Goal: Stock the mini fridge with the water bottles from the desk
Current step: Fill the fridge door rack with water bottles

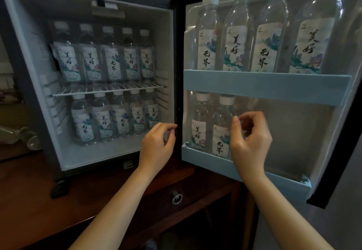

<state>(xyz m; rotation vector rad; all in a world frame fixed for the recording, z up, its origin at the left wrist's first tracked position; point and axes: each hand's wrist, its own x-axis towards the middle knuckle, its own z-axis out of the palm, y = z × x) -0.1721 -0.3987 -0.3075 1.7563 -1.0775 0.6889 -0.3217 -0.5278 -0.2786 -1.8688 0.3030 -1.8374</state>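
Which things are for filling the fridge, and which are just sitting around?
For the job: white mini fridge, clear plastic water bottles with white caps, pale blue door shelves.
Just around: metal ring pull on the wooden drawer, clear glass object at the left.

Likely hotel room: mini fridge on dark wooden desk, identical water bottles.

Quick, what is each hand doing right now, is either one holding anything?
Left hand: open, fingers loosely curled, holding nothing.
Right hand: open, loosely curled, empty, thumb close to a door-shelf bottle.
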